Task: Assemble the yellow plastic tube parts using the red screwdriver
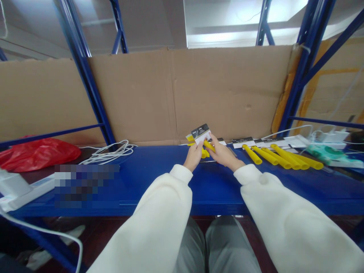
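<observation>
Near the middle of the blue shelf [159, 182], both hands meet around a black-and-white card [201, 132] and a yellow piece. My left hand [194, 154] is closed on the card's lower edge. The fingers of my right hand [223, 152] are wrapped round a yellow handle [209, 146]. More yellow parts [190, 138] show behind the card and between the hands; how they join is hidden by the fingers. To the right lie several yellow tubes [252, 154], their far ends on or near black-and-white cards [243, 142].
A red plastic bag [40, 153], coiled white cable [112, 151] and white power strip [28, 193] sit at the left. On the right are a green-and-white packet [327, 153] and white plugs [331, 136]. Cardboard [136, 98] stands behind, between blue posts [96, 94].
</observation>
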`<state>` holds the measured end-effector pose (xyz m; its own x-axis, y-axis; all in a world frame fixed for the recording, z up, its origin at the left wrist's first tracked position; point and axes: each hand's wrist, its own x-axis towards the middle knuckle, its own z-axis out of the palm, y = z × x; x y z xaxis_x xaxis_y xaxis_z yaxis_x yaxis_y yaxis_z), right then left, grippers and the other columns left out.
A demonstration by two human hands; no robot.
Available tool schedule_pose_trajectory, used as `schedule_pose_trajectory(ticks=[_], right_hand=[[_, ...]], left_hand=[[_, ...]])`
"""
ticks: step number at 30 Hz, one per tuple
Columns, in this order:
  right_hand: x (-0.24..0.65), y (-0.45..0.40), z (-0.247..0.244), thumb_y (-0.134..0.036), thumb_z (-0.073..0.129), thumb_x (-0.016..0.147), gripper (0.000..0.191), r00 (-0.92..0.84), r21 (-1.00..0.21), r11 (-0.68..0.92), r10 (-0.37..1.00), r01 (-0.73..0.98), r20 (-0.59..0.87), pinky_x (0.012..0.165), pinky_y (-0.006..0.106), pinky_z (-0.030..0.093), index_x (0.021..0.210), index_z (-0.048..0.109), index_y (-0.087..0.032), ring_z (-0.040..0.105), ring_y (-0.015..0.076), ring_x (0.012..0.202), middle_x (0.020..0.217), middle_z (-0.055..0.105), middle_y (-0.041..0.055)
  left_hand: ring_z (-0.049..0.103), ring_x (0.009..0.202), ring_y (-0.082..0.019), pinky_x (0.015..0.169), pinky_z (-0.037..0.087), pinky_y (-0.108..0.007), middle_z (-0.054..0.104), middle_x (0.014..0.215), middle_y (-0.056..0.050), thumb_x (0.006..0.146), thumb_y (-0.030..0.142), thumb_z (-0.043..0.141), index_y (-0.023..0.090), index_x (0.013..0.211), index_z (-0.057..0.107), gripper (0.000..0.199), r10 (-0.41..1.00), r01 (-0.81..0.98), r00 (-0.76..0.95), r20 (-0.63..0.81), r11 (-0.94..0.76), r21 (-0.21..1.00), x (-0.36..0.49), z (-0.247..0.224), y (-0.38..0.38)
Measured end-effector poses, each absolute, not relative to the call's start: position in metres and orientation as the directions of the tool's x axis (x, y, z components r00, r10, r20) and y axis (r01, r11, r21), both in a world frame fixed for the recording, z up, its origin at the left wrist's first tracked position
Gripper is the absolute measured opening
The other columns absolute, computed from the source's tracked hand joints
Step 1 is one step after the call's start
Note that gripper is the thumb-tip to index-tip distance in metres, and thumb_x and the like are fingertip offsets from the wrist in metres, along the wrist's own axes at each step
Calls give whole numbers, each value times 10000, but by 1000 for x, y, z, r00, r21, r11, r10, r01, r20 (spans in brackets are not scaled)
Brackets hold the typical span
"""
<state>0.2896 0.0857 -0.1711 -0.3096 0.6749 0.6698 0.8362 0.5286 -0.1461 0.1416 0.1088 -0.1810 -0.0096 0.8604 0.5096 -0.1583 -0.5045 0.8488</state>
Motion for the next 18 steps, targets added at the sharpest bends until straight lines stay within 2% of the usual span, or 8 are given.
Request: schedule_pose_trajectory(ticks=[5,7,10,13,18], right_hand=[[291,84,-168,-371,492,937,694,-274,-183,466,747,866,606,785,379,539,1551,288,-119,711,315,976,1152,718,182],[291,82,-166,-402,487,946,659,-254,-197,447,759,873,600,809,386,532,1521,349,-112,699,326,1020,1183,705,196],[290,80,-166,-417,463,960,622,-239,-211,441,761,872,603,815,392,527,1488,392,-96,692,337,1041,1185,700,210],[289,79,-166,-413,458,959,669,-214,-227,424,767,877,605,784,375,527,1527,314,-88,711,326,975,1104,725,193],[288,79,-166,-438,468,942,746,-188,-220,410,746,885,639,696,347,516,1554,238,-78,722,314,837,992,743,166]], left_hand=[[623,1220,-241,1070,442,-350,752,1132,-90,947,237,517,135,1086,730,275,884,-266,-232,405,-458,848,135,-166,101],[639,1197,-230,1062,452,-347,759,1112,-88,953,200,490,123,1106,721,288,903,-332,-259,343,-417,846,134,-160,97],[650,1180,-226,1069,445,-344,747,1147,-99,931,162,517,107,1089,725,267,932,-390,-206,300,-359,848,134,-157,94],[621,1227,-227,1095,415,-335,723,1210,-94,903,181,583,121,1088,730,244,934,-395,-115,339,-356,847,134,-160,95],[618,1229,-236,1081,430,-345,730,1193,-96,906,215,590,125,1122,727,272,893,-218,-111,437,-451,866,131,-166,100]])
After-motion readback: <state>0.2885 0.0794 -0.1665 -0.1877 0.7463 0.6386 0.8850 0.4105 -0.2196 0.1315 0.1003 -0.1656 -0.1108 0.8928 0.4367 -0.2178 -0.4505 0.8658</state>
